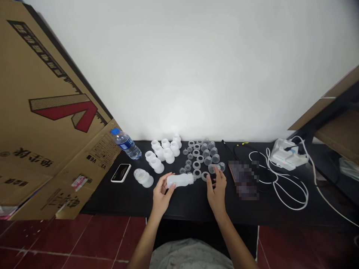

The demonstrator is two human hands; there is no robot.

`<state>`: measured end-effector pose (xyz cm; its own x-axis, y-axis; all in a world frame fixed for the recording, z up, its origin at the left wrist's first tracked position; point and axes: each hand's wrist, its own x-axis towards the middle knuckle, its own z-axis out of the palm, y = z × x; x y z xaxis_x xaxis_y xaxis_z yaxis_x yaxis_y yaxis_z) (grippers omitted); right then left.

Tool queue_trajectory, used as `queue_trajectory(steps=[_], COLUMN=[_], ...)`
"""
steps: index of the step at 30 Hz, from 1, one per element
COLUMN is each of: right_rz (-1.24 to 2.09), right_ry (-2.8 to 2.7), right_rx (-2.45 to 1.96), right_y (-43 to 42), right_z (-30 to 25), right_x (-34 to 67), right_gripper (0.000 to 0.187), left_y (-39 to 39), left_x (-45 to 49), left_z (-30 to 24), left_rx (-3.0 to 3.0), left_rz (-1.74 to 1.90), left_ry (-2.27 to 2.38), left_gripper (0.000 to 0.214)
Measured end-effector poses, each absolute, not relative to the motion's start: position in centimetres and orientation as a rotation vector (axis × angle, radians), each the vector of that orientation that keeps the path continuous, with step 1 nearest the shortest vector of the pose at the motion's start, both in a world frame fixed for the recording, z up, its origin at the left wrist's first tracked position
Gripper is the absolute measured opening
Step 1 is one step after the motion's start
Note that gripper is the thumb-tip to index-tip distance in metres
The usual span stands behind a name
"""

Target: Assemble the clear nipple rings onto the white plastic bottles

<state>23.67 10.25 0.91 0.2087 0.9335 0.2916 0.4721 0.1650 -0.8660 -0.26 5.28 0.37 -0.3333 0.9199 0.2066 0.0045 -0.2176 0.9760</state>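
At six o'clock in my view, my left grip [162, 192] holds a white bottle [179, 180] sideways; toward five o'clock, my right grip [217, 189] spreads open by a clear dome [211, 169], contact unclear.

A blue-capped water bottle [127, 145] stands beside a cardboard box [56, 119] — rightward, a white power strip [288, 158].

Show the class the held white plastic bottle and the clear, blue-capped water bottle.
Held white plastic bottle [180, 180], head view: middle of its body.
Clear, blue-capped water bottle [128, 144], head view: on its label.
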Motion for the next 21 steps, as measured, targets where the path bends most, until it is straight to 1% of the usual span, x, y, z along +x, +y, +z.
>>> queue_trajectory(steps=[3, 7, 16, 21], right_rz=[0.638, 0.675, 0.713, 0.75], right_ry=[-1.327, -1.339, -1.548, -1.641], right_rx=[-1.385, -1.326, -1.212, -1.142], right_y=[10.07, 9.89, 9.43, 9.19], right_z=[1.09, 0.98, 0.92, 1.34], right_x=[24.05, 24.07, 24.07, 23.99], right_gripper=[0.061, 0.061, 0.05, 0.05], left_y=[5.39, 5.51, 5.52, 5.51], left_x=[-0.24, -0.17, -0.1, -0.15], left_z=[0.39, 0.56, 0.83, 0.78], left_rx=[1.164, 1.194, 1.216, 1.218], left_rz=[1.643, 1.659, 1.66, 1.661], left_ry=[1.309, 1.305, 1.332, 1.329], left_gripper=[0.047, 0.045, 0.043, 0.043])
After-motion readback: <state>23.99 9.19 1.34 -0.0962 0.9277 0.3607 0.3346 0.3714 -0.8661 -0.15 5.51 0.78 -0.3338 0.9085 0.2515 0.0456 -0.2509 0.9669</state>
